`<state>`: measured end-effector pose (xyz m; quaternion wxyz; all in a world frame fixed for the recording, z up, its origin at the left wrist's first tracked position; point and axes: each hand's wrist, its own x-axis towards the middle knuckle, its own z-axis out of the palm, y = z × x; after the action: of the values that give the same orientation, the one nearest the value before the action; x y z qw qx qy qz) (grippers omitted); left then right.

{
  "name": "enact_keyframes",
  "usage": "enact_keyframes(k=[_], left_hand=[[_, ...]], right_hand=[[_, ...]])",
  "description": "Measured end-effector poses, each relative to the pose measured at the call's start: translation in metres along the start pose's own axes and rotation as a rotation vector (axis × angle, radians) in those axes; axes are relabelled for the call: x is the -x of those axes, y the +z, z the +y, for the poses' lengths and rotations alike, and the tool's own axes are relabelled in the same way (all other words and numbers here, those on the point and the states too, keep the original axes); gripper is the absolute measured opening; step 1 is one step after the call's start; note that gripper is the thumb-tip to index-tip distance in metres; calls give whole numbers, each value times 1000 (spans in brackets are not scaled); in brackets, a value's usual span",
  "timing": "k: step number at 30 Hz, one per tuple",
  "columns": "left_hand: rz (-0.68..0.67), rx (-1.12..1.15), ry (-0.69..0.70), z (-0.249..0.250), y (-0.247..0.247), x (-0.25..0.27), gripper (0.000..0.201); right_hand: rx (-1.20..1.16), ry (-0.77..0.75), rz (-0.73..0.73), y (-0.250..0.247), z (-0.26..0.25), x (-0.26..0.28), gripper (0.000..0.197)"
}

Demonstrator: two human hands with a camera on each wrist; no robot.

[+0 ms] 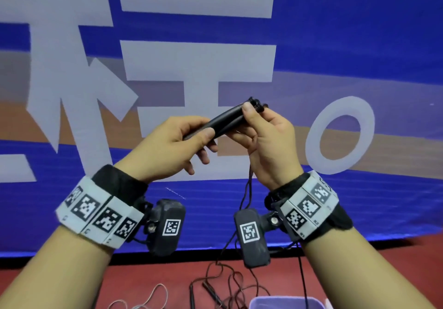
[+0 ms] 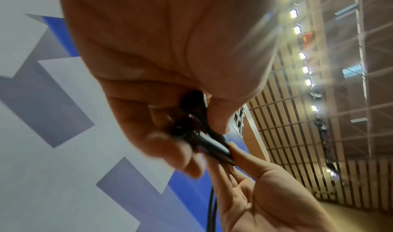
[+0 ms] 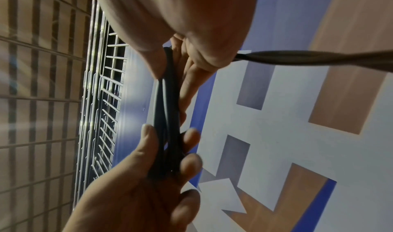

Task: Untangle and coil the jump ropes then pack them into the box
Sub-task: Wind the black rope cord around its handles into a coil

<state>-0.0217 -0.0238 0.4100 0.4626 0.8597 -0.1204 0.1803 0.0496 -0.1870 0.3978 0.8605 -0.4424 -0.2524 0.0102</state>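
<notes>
Your left grip [image 1: 172,144] and right grip [image 1: 266,141] both clasp two black handles [image 1: 226,123] held side by side; their cord [image 1: 247,196] hangs below to the red surface [image 1: 148,282].

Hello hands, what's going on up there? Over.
Left hand and right hand both grip the black handles. Cord hangs down, tangled on the red table. Box waiting.

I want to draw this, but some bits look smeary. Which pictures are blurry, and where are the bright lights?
Head view: fairly sharp on both hands and the black handles; wide lens bends the edges. Left wrist view: the left hand is close and soft, and the ceiling lights flare in streaks. Right wrist view: smeared all over, the cord is blurred, and glare shines off the white wire rack.
</notes>
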Motion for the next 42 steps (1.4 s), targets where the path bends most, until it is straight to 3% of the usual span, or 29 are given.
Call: enact_keyframes(k=[4, 9, 14, 18, 21, 25, 28, 34, 37, 39, 42], left_hand=[[39, -292, 84, -13, -8, -4, 18], [86, -441, 118, -18, -18, 1, 12], [87, -420, 87, -14, -26, 9, 16], [144, -362, 96, -10, -26, 15, 17], [181, -234, 87, -6, -30, 19, 17], [178, -101, 65, -1, -28, 24, 18], [291, -17, 54, -2, -23, 20, 17], [555, 20, -11, -13, -21, 18, 17], [597, -5, -71, -24, -11, 20, 18], [614, -49, -105, -31, -3, 21, 18], [647, -120, -127, -37, 6, 23, 15]], right_hand=[[-9, 69, -28, 5, 10, -3, 16], [240, 84, -73, 7, 18, -3, 26], [437, 52, -116, 8, 13, -4, 30], [688, -172, -7, -3, 14, -9, 41], [828, -209, -15, -14, 18, -10, 49], [697, -86, -241, -18, 17, -7, 14], [534, 21, -287, -10, 14, 2, 16], [682, 60, -366, -8, 28, 12, 24], [888, -104, -289, -8, 29, 17, 30], [883, -167, -212, -5, 32, 20, 34], [673, -62, -228, 6, 37, 32, 29]])
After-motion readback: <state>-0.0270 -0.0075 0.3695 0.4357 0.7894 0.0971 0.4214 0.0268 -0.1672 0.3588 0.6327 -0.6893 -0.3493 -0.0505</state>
